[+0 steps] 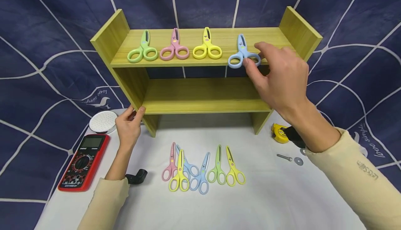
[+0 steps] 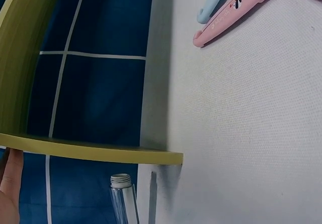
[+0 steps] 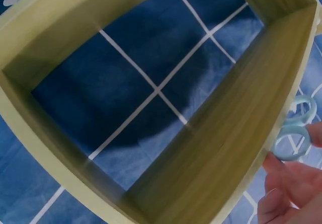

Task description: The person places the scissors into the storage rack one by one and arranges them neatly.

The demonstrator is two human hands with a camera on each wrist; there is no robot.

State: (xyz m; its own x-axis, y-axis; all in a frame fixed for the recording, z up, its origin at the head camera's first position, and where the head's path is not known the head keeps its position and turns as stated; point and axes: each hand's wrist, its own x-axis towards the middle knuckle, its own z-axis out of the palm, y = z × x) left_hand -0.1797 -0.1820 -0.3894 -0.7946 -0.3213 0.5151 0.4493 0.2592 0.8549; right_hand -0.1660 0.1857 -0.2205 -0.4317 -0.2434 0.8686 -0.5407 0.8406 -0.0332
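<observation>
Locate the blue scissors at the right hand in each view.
Head: blue scissors, upper right of centre, at the right hand.
Left wrist: not in it; the blue tip up top belongs to another pair.
Right wrist: blue handles near the right edge, just below mid-height.
Shared landmark: wooden shelf unit.

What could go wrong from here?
The blue scissors at the right hand appear to overhang the top shelf; released there, they might tip off. On the table, the left-hand yellow scissors lie across a blue pair, so lifting one could drag the other.
</observation>
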